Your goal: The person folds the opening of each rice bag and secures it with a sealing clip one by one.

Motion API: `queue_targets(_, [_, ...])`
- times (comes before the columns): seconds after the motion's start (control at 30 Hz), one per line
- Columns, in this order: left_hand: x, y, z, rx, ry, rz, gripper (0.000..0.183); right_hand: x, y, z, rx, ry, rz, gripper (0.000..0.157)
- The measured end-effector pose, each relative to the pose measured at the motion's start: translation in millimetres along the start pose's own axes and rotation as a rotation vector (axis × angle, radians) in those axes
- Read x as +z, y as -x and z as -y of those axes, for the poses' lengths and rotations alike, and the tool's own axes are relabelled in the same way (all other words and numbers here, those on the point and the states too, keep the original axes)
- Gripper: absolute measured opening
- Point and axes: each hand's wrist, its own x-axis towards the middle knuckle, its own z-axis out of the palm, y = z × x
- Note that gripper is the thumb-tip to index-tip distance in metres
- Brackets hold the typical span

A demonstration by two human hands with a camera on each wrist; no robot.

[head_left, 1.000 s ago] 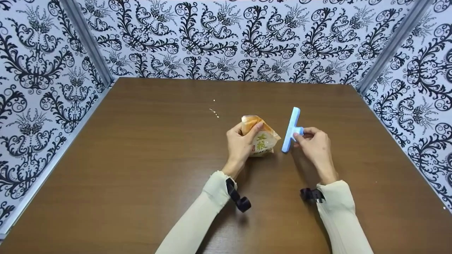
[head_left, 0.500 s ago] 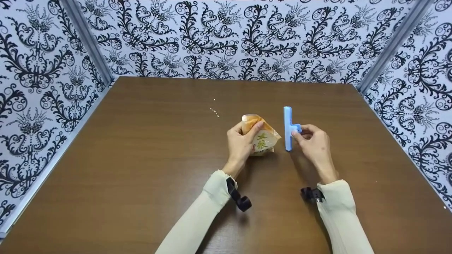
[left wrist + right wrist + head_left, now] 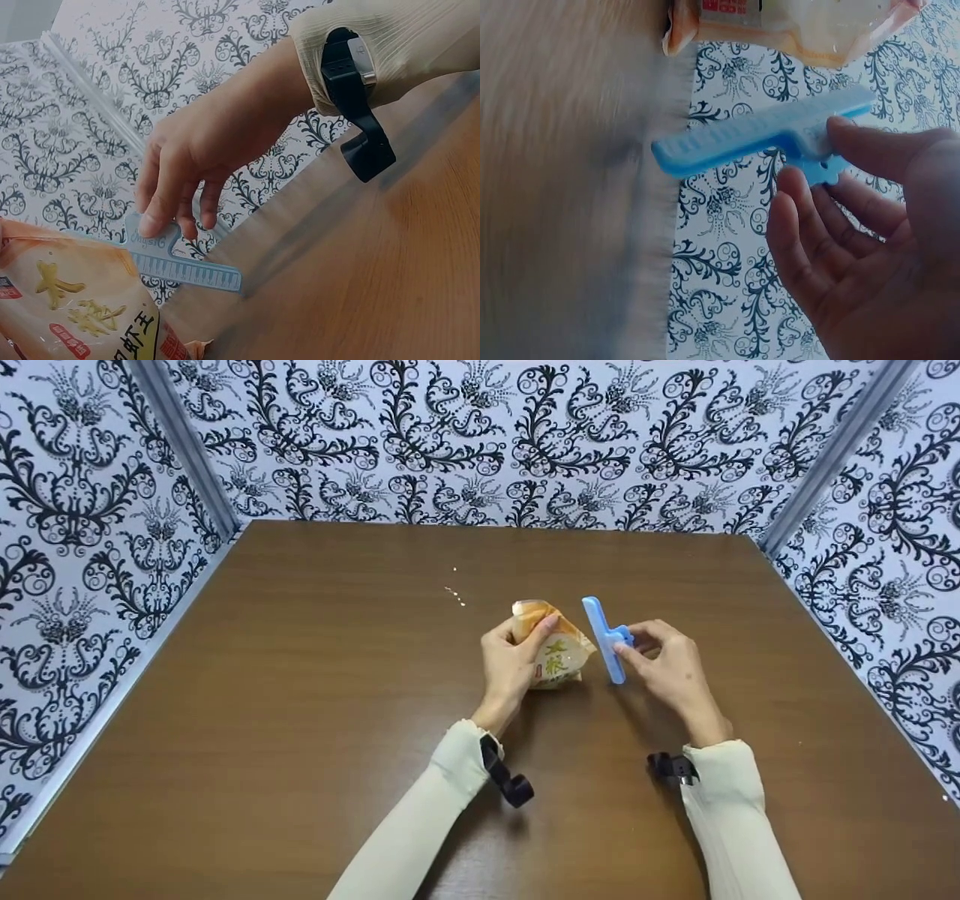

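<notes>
- From my distant station I see the left hand (image 3: 504,666) grasping the bag (image 3: 562,656) near its orange top, with the thumb lying along the front.
- The right hand (image 3: 671,664) pinches the handle of the blue clip (image 3: 606,641) between its thumb and its bent fingers. Whether this squeeze parts the clip's bars, I cannot tell.
- The clip is just beside the bag, on its right side, and its upper end leans toward the bag.
- I count two hands, one bag, one clip and two black straps (image 3: 510,781), one on each wrist. The straps are both nearer to the camera than the bag.
- Some small pale crumbs (image 3: 462,604) lie on the brown surface (image 3: 300,660), to the left of the bag and farther away; their exact number I cannot count.
- Only in the head view do I find these crumbs.
- The left wrist view gives me the ridges along the clip and the raised letters on its handle, which the head view does not make readable.
- The right wrist view shows me a gap between clip and bag, while in the left wrist view the two overlap.
</notes>
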Motion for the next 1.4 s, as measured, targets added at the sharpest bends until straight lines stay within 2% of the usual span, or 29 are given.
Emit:
queue_targets(0.27, [0.3, -1.1, -0.2, 0.007, 0.014, -0.007, 0.019, -2.8, 0, -1, -0.052, 0.013, 0.049, 0.021])
queue_targets(0.53, [0.3, -1.0, 1.4, 0.011, 0.018, -0.009, 0.02, -8.5, 2, -1, -0.065, 0.033, 0.074, 0.018])
queue_targets(0.8, [1.3, -0.6, 1.3, 0.018, 0.018, -0.016, 0.045, -18.7, 4, -2, -0.063, 0.023, 0.067, 0.015])
queue_targets(1.07, [1.3, 0.1, 2.0, 0.028, 0.012, -0.019, 0.047, -33.7, 8, -2, -0.036, 0.027, 0.152, 0.013])
queue_targets(1.4, [1.1, 0.1, 2.6, 0.027, 0.031, -0.016, 0.047, -42.4, 10, -5, 0.021, -0.011, 0.253, 0.01])
